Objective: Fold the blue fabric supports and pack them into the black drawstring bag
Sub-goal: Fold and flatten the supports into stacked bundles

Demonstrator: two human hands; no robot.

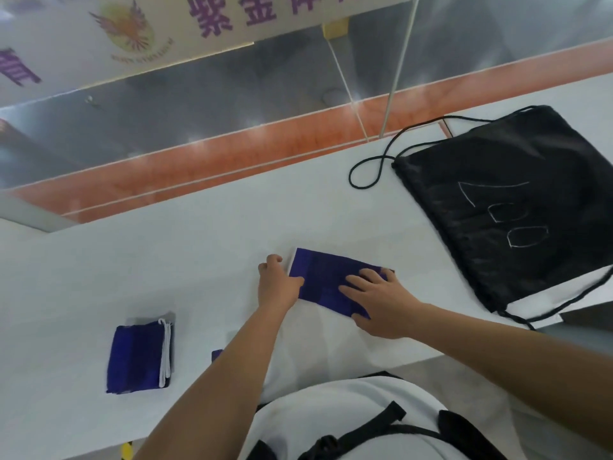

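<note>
The white bench [199, 260] is being used as the work surface, and all the task's things are being carried on it. The black drawstring bag [514, 210] — one only — is being left flat to the right of the right hand and beyond it, near but not touching. Its cord [365, 174] is being trailed in a loop towards the hands, and whether its mouth is open cannot be told.

The blue support in work [325, 280] is being kept down between the two hands. Its long axis is being laid from the left hand across to the right hand, with the right end a little nearer the person. The left hand [278, 283] is being closed on the white-edged left end, fingers curled at the edge and thumb on the cloth — a grip, as far as can be judged. The right hand [378, 300] is being pressed flat on the right half, fingers straight and spread, nothing grasped. A fold of the left end over towards the right hand is judged to be the step in preparation. The right hand, being nearer the bag, is judged the likelier carrier.

Three blue pieces are being counted. One is under the hands. A folded support [139, 356] is being left well to the left of the left hand and nearer the person. A blue corner [217, 355] is being mostly hidden beside the left forearm.
</note>
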